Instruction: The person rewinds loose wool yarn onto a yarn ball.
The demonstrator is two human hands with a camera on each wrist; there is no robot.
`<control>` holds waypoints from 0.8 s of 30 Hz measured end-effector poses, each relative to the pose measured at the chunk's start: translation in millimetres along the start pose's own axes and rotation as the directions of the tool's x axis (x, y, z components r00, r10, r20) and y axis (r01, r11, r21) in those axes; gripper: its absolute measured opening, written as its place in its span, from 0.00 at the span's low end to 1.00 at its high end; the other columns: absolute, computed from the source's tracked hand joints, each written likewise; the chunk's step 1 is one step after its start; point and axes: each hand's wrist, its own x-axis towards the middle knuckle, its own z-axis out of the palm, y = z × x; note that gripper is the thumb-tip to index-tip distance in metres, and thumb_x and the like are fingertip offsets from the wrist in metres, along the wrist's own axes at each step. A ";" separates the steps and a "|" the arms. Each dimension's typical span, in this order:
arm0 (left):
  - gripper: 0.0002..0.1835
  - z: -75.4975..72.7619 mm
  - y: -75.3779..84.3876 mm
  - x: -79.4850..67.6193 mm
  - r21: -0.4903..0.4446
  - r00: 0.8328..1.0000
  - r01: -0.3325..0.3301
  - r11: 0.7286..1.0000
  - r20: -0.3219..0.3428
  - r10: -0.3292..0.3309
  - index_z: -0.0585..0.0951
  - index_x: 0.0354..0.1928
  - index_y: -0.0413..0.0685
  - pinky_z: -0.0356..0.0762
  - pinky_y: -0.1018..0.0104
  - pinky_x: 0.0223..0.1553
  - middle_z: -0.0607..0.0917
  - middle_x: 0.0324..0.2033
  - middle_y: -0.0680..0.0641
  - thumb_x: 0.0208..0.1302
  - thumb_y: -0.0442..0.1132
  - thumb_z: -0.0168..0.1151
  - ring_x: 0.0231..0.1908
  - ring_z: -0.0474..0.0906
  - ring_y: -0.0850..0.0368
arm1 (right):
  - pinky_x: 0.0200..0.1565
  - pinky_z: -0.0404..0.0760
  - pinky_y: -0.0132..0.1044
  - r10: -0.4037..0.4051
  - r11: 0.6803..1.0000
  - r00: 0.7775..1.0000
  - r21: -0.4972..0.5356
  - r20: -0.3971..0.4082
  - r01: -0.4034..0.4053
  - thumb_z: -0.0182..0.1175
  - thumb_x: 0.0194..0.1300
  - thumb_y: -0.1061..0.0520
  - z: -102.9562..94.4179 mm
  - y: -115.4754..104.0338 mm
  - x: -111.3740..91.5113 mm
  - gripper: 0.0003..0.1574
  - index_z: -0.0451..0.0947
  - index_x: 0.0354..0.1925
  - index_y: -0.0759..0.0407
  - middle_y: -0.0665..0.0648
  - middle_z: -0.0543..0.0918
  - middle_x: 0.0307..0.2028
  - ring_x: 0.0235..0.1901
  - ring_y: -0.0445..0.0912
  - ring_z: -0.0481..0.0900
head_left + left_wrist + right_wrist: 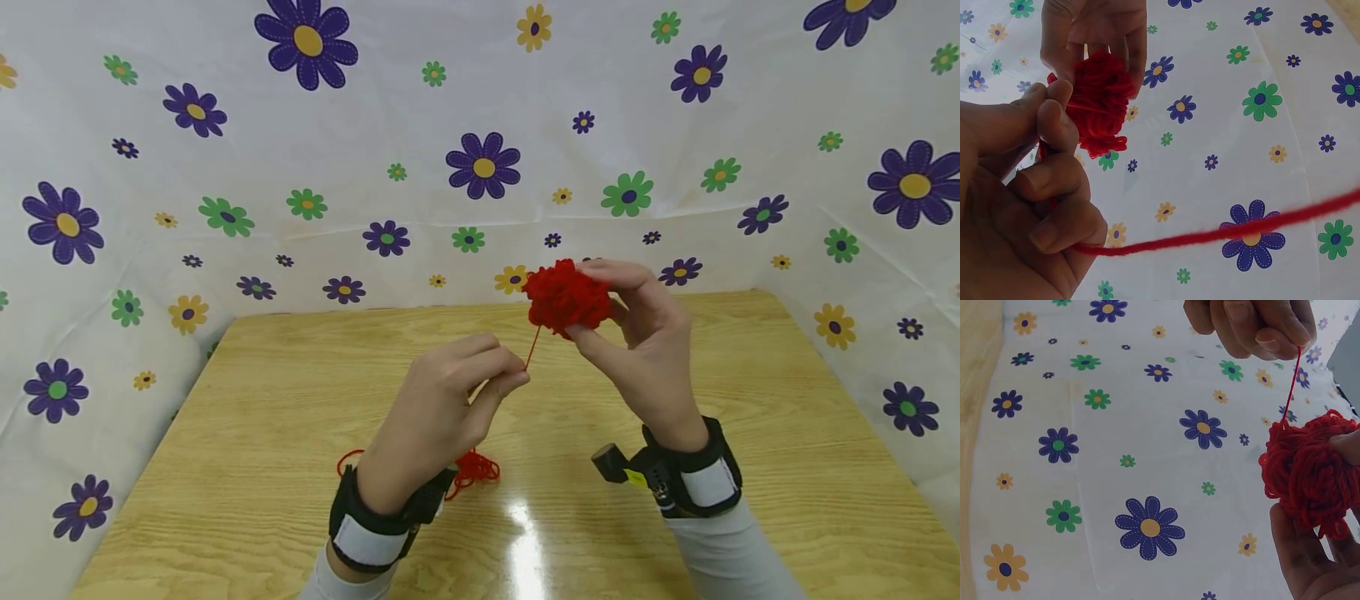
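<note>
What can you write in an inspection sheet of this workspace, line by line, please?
Surface: table, wood-grained, shiny, with a light reflection near the front.
Job's things: red ball, raised above the table; strand runs from it; loose yarn lies on the table.
Clutter: nothing seen.
Hands: left hand pinches the strand; right hand holds the ball; both wrists wear straps.
Cables: nothing seen.
Surroundings: flowered cloth behind and at both sides.
</note>
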 end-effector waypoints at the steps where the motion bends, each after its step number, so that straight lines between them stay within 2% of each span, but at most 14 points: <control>1: 0.03 -0.1 0.1 -0.1 0.003 1.000 0.000 1.000 0.000 0.000 0.84 0.31 0.46 0.66 0.75 0.24 0.77 0.26 0.56 0.62 0.33 0.66 0.25 0.67 0.67 | 0.51 0.78 0.43 -0.005 1.000 1.000 -0.024 0.004 0.005 0.62 0.50 0.81 0.2 0.6 -0.1 0.29 0.73 0.53 0.76 0.64 0.78 0.53 0.53 0.58 0.75; 5: 0.02 -1.0 0.7 -0.3 -0.001 1.000 0.002 1.000 0.003 -0.002 0.84 0.31 0.46 0.67 0.75 0.25 0.77 0.26 0.56 0.62 0.33 0.66 0.25 0.68 0.67 | 0.50 0.78 0.42 -0.032 0.992 0.999 -0.125 0.034 0.036 0.64 0.46 0.82 2.5 1.2 0.1 0.30 0.76 0.51 0.74 0.62 0.79 0.52 0.52 0.55 0.76; 9: 0.02 -3.2 0.4 -1.2 -0.017 1.000 0.013 1.000 -0.001 -0.013 0.84 0.31 0.46 0.68 0.74 0.26 0.78 0.27 0.56 0.62 0.32 0.66 0.26 0.68 0.66 | 0.49 0.78 0.38 -0.053 0.977 0.995 -0.201 0.082 0.068 0.61 0.44 0.83 9.2 -9.4 2.5 0.28 0.78 0.48 0.74 0.63 0.80 0.50 0.50 0.51 0.77; 14: 0.03 -8.3 -1.5 -3.2 -0.036 0.999 0.031 0.999 -0.023 -0.031 0.83 0.31 0.46 0.69 0.71 0.26 0.78 0.27 0.56 0.61 0.31 0.66 0.27 0.68 0.66 | 0.41 0.76 0.32 -0.036 0.951 0.990 -0.299 0.138 0.076 0.58 0.42 0.84 14.5 -21.0 4.2 0.26 0.79 0.44 0.74 0.66 0.80 0.47 0.48 0.51 0.76; 17: 0.03 -11.7 -2.7 -3.9 -0.040 0.999 0.032 0.999 -0.036 -0.034 0.83 0.31 0.45 0.69 0.70 0.25 0.77 0.27 0.55 0.60 0.30 0.67 0.27 0.67 0.65 | 0.42 0.76 0.31 -0.014 0.938 0.986 -0.339 0.164 0.070 0.59 0.42 0.83 11.7 -13.7 2.4 0.27 0.81 0.43 0.71 0.64 0.81 0.47 0.50 0.51 0.76; 20: 0.04 -14.0 -4.8 -4.2 -0.037 0.998 0.029 0.999 -0.053 -0.031 0.82 0.31 0.44 0.67 0.71 0.24 0.77 0.26 0.55 0.59 0.29 0.67 0.26 0.66 0.65 | 0.41 0.76 0.32 0.008 0.932 0.978 -0.355 0.208 0.067 0.61 0.43 0.81 5.7 -0.4 -0.5 0.28 0.82 0.44 0.64 0.58 0.81 0.49 0.51 0.48 0.75; 24: 0.03 -15.9 -6.9 -4.3 -0.045 0.996 0.022 0.999 -0.082 -0.026 0.82 0.32 0.43 0.65 0.70 0.24 0.76 0.25 0.54 0.59 0.29 0.67 0.25 0.65 0.64 | 0.38 0.76 0.34 0.054 0.933 0.950 -0.354 0.308 0.062 0.62 0.44 0.78 0.1 10.9 -3.5 0.29 0.83 0.45 0.57 0.51 0.81 0.51 0.51 0.44 0.75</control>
